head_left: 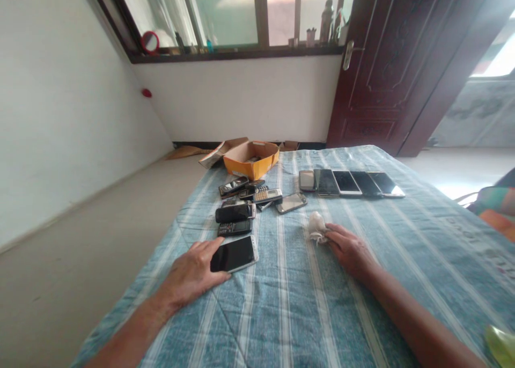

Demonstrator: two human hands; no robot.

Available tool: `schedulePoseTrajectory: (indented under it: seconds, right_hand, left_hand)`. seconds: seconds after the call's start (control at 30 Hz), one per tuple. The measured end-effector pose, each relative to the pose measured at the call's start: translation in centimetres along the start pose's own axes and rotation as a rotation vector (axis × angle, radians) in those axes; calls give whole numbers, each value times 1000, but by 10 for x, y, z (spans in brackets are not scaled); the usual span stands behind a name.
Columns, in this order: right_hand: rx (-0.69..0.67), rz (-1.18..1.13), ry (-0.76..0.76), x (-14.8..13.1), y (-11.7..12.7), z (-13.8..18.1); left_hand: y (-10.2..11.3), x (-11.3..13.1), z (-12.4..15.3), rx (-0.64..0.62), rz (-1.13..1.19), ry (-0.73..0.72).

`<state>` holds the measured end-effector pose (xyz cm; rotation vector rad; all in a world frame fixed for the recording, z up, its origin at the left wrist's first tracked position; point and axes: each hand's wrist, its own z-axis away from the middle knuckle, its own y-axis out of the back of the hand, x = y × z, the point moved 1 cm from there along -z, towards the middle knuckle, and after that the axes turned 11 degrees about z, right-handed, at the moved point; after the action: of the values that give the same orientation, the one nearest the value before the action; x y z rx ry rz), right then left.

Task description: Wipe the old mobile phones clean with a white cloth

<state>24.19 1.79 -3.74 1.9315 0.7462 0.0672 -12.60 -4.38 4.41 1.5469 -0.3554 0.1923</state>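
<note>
My left hand (192,271) rests on the striped blue cloth and grips the near end of a white smartphone (235,254) that lies face up with a dark screen. My right hand (349,248) lies on the cloth to the right, its fingers closed on a crumpled white rag (316,226). Just beyond the white smartphone sits a loose pile of old keypad phones (241,201), and a single silver phone (291,202) lies beside it.
A row of several smartphones (351,183) lies face up further back on the right. An orange cardboard box (251,158) stands at the far edge of the covered surface (402,239). Bare floor is on the left, a dark wooden door (386,62) behind.
</note>
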Motion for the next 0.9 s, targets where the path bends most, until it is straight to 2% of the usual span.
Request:
schedulePoseTrajectory:
  seconds: [0.13,0.3,0.4,0.5,0.67,0.9]
  right_hand:
    - [89,-155,-50,-12,3,-7]
    - [186,-261,-129,-35,4,-17]
    - [156,-166,-165,-40,-1,-18]
    - [30,-26,-177,-41,-6,-17]
    - [-113,68,-182,-48,-10,-16]
    - [-82,28,-170,-51,-18,-18]
  left_hand:
    - [-15,40,-2,32,-41,-64]
    - [-46,103,-33,46,-47,-153]
    - [-67,132,-52,72,-35,-201]
    - [-83,150,-63,96,-11,-193]
    - [-89,152,-65,95,56,-199]
    - [-77,117,-61,-44,330,-380]
